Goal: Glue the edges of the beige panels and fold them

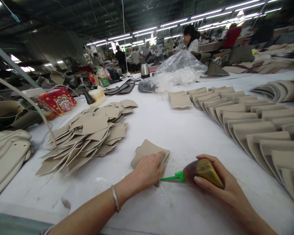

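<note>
My left hand point(150, 168) lies over a beige leather-like piece point(147, 150) with a wavy edge. Its fingers are curled against the right edge of the piece and hold it on the table. A glossy strip shows along that edge. In my right hand point(220, 182) is a brownish squeeze bottle point(202, 172) with a long green nozzle point(172, 177), tilted on its side. The nozzle's tip is at the lower right corner of the piece, by my left fingers; whether it touches cannot be made out.
On the left lies a loose heap of similar pieces point(95, 125). Overlapping rows of pieces point(252, 130) fill the right side. Farther back are a red box point(61, 100), a clear plastic bag point(178, 70) and a metal kettle point(145, 70). A pale hose point(36, 109) hangs at left.
</note>
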The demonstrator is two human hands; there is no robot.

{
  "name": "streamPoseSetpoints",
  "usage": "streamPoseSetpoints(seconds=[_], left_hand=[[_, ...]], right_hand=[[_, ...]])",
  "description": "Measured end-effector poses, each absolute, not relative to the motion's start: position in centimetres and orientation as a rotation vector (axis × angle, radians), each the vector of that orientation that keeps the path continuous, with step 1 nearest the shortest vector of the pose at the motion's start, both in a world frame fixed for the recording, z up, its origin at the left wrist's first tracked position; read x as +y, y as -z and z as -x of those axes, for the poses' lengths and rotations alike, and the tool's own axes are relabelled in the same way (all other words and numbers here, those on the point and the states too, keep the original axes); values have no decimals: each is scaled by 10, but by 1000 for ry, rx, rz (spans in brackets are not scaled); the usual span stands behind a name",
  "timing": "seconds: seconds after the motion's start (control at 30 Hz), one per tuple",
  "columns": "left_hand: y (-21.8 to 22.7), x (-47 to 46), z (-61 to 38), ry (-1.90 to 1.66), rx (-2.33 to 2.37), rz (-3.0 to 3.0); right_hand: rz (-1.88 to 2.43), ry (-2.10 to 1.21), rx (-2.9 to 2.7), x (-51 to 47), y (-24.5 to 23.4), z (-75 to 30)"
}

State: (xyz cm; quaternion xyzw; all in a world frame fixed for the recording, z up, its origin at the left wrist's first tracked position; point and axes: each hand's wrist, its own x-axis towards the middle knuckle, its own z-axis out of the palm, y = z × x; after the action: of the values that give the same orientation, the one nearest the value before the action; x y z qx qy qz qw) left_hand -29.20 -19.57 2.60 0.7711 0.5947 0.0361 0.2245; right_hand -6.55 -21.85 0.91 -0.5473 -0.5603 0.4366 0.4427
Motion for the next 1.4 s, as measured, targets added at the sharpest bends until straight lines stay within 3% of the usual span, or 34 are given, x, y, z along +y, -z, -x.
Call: streamPoseSetpoints(seconds=[0.33, 0.9, 1.13, 1.4], left_hand=[[-27, -194, 291, -85, 1641, -2119], [-26, -192, 294, -123, 1602, -2132], [-26, -192, 294, -109, 1598, -2142], [-24, -191, 295, -136, 1577, -2141]], right_hand=[[1331, -1139, -1407, -220, -9, 64], [1359, -864, -1493, -178, -1, 44], [1321, -1000, -1499, -185, 2, 48], [1362, -810, -1471, -161, 3, 38]])
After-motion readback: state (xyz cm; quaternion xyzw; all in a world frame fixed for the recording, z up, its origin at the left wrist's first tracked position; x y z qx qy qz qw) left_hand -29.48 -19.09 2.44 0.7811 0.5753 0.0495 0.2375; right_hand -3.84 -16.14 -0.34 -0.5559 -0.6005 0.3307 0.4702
